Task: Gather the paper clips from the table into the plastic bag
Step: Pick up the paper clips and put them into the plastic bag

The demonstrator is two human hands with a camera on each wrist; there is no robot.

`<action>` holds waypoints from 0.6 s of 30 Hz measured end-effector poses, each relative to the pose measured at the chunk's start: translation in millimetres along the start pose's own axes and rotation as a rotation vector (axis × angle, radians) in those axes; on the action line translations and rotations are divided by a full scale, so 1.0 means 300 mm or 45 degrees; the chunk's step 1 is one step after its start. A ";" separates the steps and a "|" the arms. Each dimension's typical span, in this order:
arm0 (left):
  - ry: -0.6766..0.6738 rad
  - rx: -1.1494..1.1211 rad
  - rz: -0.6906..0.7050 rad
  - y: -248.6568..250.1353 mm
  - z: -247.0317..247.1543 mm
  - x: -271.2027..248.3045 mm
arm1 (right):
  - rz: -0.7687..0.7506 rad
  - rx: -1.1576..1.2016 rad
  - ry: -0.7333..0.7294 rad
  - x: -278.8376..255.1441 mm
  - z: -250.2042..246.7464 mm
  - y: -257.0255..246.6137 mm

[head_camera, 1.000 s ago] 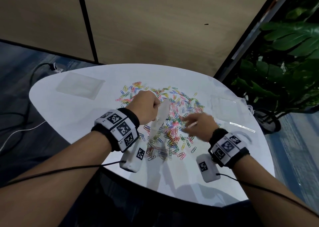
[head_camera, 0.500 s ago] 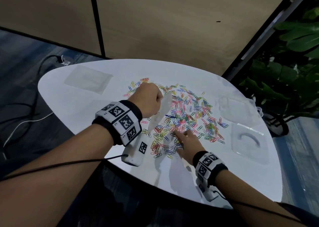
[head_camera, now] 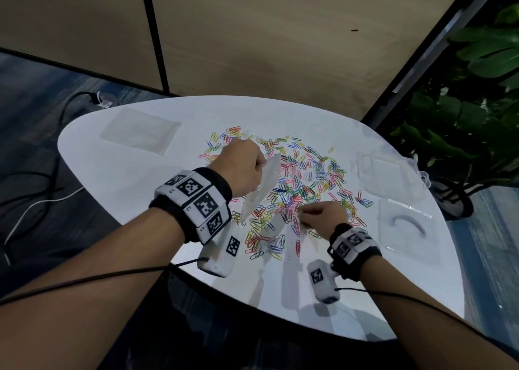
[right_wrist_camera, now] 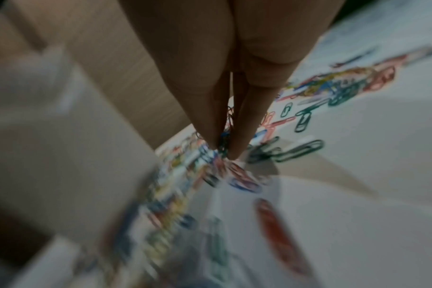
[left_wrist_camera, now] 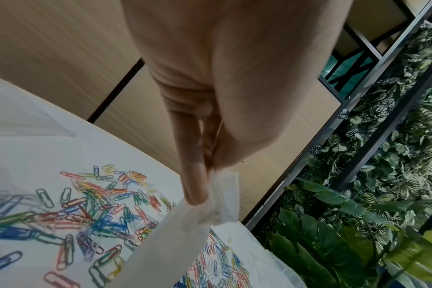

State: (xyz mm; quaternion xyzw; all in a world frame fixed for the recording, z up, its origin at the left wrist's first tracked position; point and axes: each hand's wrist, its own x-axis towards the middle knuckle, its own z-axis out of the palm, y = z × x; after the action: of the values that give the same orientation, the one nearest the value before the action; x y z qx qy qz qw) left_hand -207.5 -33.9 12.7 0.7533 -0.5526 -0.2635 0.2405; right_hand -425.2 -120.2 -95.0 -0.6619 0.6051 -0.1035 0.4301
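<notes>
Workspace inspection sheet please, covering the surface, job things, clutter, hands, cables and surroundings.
Surface: white rounded table, glossy.
Job's things: coloured paper clips scattered mid-table; plastic bag held above them.
Clutter: flat clear bag far left; clear plastic trays at right.
Hands: left hand pinches the bag's top edge; right hand pinches clips in the pile.
Cables: black wrist leads; black and white cables on floor at left.
Surroundings: wood panel wall, leafy plant at right.
</notes>
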 end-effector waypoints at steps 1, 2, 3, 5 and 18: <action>-0.001 -0.002 -0.002 0.003 0.000 0.001 | 0.086 0.267 -0.046 -0.005 -0.021 -0.024; -0.006 0.002 -0.006 0.007 0.000 0.002 | 0.142 0.524 -0.095 -0.012 -0.041 -0.056; -0.011 0.013 -0.007 0.012 0.001 0.004 | 0.169 0.729 -0.146 -0.021 -0.059 -0.091; -0.012 0.048 -0.004 0.020 0.009 0.006 | 0.157 1.022 -0.281 -0.042 -0.086 -0.160; -0.034 -0.017 0.082 0.096 0.057 -0.014 | -0.102 0.818 -0.278 -0.165 -0.052 -0.302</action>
State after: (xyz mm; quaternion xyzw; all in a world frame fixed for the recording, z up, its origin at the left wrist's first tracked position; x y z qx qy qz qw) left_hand -240.1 -39.0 19.4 0.7298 -0.5780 -0.2694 0.2465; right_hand -383.0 -92.3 -3.7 -0.5231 0.4655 -0.2342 0.6744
